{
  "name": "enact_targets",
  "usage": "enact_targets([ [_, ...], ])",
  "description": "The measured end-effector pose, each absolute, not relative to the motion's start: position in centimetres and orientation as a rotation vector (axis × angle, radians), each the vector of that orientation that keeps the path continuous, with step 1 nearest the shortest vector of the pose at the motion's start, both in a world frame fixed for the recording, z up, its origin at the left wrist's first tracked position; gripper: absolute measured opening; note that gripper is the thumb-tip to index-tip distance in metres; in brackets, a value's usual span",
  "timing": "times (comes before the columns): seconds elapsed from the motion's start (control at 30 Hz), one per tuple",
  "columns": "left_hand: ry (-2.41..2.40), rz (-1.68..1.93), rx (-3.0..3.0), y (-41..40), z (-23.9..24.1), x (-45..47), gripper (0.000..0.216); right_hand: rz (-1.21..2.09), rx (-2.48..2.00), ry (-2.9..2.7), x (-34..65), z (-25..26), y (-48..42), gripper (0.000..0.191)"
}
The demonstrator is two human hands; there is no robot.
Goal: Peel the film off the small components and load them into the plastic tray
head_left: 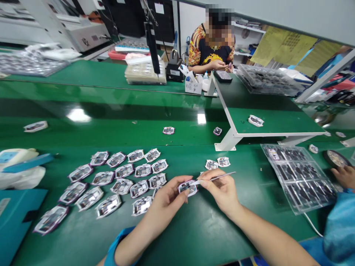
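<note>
My left hand (169, 199) holds a small octagonal housing (184, 189), white with a purple edge and electronic parts inside, like a smartwatch case. Its thumb lies over the near side of the case. My right hand (222, 190) pinches tweezers (222, 176), a thin pale tool whose back end sticks out to the right. Their tip is at the case's right edge; whether it touches a part inside is too small to tell. Left of my hands, several similar open housings (122, 186) lie in rough rows. Two more housings (212, 164) sit just beyond my right hand.
A clear tray (298, 177) of dark parts lies to the right, near a co-worker's hand (345, 176) by a round dish (337, 159). A raised green shelf (266, 122) stands behind. Across the bench sits another person (212, 51). A black electric screwdriver (152, 48) hangs there.
</note>
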State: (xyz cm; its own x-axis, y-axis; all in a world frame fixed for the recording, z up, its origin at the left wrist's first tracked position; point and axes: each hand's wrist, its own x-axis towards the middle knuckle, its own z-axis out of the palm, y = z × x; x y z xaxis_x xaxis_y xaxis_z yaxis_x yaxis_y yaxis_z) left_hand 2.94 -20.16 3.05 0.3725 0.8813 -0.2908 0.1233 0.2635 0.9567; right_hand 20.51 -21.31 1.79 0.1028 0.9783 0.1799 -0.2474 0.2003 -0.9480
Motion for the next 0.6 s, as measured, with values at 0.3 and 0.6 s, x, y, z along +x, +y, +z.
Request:
enact_targets([
  [0.3,1.095,0.671,1.216,-20.17,3.13,2.93,0.039,1.099,-0.935,-1.053,20.49,1.91,-21.39,0.005],
  [0.6,1.094,0.694,1.223,-20.20,3.49,2.85,0.036,1.074,-0.947,-1.076,20.52,2.14,-21.41,0.007],
])
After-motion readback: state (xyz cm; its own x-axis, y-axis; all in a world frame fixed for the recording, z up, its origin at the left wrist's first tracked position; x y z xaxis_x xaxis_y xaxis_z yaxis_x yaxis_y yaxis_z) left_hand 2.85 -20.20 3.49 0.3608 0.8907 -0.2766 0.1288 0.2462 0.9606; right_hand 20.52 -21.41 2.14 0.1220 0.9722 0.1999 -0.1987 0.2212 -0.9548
